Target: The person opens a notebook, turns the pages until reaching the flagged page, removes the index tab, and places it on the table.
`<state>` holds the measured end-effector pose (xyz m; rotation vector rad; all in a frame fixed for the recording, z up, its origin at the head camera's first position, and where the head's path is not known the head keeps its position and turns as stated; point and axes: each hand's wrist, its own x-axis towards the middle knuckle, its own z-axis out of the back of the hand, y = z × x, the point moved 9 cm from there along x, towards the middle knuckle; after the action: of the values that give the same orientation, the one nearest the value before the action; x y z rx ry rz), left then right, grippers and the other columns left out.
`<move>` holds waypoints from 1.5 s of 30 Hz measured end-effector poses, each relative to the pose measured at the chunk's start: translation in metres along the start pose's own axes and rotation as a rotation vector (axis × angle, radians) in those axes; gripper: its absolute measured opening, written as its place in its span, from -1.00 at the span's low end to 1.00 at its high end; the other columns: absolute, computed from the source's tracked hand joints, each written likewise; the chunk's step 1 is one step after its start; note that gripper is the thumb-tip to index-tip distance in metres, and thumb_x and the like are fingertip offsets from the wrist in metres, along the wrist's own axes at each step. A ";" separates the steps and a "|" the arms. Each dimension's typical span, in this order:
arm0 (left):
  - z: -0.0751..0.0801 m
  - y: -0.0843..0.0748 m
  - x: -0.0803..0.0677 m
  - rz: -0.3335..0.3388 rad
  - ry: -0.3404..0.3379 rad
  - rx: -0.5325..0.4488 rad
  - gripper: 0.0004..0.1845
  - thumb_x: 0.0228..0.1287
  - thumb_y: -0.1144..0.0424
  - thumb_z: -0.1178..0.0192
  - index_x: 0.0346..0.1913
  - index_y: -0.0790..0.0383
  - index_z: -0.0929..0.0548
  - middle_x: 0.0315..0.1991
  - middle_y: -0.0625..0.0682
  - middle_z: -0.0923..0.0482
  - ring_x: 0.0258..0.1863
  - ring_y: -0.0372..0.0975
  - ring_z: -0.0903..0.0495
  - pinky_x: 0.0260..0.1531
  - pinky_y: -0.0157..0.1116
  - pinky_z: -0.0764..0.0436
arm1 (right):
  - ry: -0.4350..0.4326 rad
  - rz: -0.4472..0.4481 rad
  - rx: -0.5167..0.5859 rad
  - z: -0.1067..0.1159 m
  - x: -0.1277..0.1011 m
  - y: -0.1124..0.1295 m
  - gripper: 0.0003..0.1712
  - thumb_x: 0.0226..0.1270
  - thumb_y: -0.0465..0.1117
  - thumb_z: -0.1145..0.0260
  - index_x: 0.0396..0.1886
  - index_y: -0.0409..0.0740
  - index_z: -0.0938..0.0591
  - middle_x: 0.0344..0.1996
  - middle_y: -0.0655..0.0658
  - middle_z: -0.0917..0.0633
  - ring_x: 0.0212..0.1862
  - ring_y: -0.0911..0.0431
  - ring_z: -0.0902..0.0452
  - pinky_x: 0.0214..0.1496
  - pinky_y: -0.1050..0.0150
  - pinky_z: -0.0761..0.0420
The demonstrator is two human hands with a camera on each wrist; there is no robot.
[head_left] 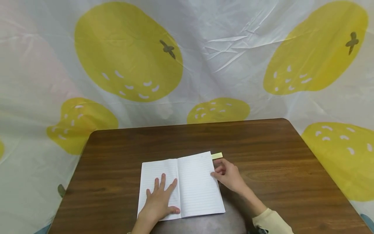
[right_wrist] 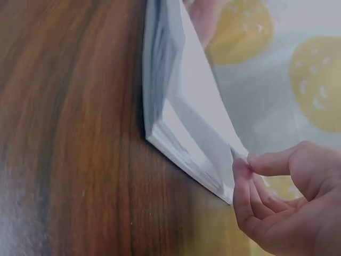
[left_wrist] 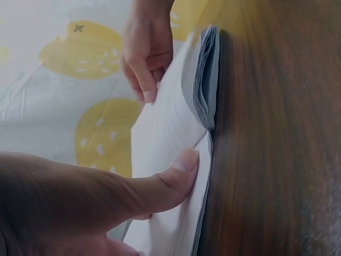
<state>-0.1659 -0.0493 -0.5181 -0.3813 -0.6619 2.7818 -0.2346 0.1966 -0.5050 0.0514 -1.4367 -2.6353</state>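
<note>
An open lined notebook (head_left: 187, 183) lies on the brown wooden table (head_left: 277, 162). My left hand (head_left: 159, 200) lies flat on the left page with fingers spread; in the left wrist view its thumb (left_wrist: 170, 184) presses the page. My right hand (head_left: 226, 174) is at the right page's outer edge, and in the right wrist view its thumb and fingers (right_wrist: 248, 170) pinch the top sheet's corner, lifting it off the stack of pages (right_wrist: 176, 138). A pale yellow tab (head_left: 217, 155) sticks out from the notebook's top right corner, just beyond my right hand.
A white cloth with large yellow fruit shapes (head_left: 128, 52) hangs behind and around the table. Bare wood surrounds the notebook on all sides. The table's far edge (head_left: 190, 125) runs across the middle of the head view.
</note>
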 end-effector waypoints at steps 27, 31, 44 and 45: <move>0.005 0.010 0.008 0.115 -0.046 -0.162 -0.03 0.38 -0.44 0.06 0.60 0.19 -0.14 0.57 0.38 -0.07 0.51 0.39 -0.08 0.20 0.57 -0.14 | 0.235 -0.191 0.395 -0.037 0.004 -0.010 -0.70 0.40 -0.24 -0.37 -0.11 -0.46 -0.62 -0.51 -0.01 -0.70 -0.41 0.21 -0.60 -0.29 0.38 -0.66; 0.003 0.010 0.007 0.132 -0.043 -0.177 0.06 0.30 -0.51 0.02 0.63 0.13 -0.03 0.57 0.42 -0.02 0.53 0.37 -0.06 0.23 0.55 -0.12 | 0.294 -0.169 0.421 -0.051 0.004 -0.002 -0.70 0.41 -0.24 -0.36 -0.12 -0.46 -0.62 -0.49 -0.03 -0.72 -0.40 0.21 -0.63 -0.28 0.37 -0.67; 0.002 0.010 0.006 0.116 -0.065 -0.138 0.31 0.06 -0.55 -0.21 0.64 0.19 0.10 0.54 0.51 -0.02 0.51 0.39 -0.09 0.21 0.55 -0.16 | 0.357 -0.059 0.344 -0.079 0.006 0.027 -0.79 0.36 -0.29 -0.38 -0.30 -0.43 -0.65 -0.50 -0.18 -0.73 -0.43 0.21 -0.60 -0.34 0.41 -0.60; 0.002 0.010 0.006 0.116 -0.066 -0.139 0.33 0.04 -0.54 -0.24 0.64 0.19 0.11 0.54 0.51 -0.02 0.51 0.39 -0.09 0.21 0.55 -0.17 | 0.357 -0.047 0.329 -0.081 0.006 0.028 -0.80 0.36 -0.29 -0.38 -0.31 -0.42 -0.66 -0.49 -0.20 -0.73 -0.42 0.21 -0.59 -0.35 0.41 -0.58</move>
<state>-0.1742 -0.0572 -0.5226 -0.3669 -0.8793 2.8773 -0.2301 0.1132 -0.5249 0.5630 -1.7247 -2.2401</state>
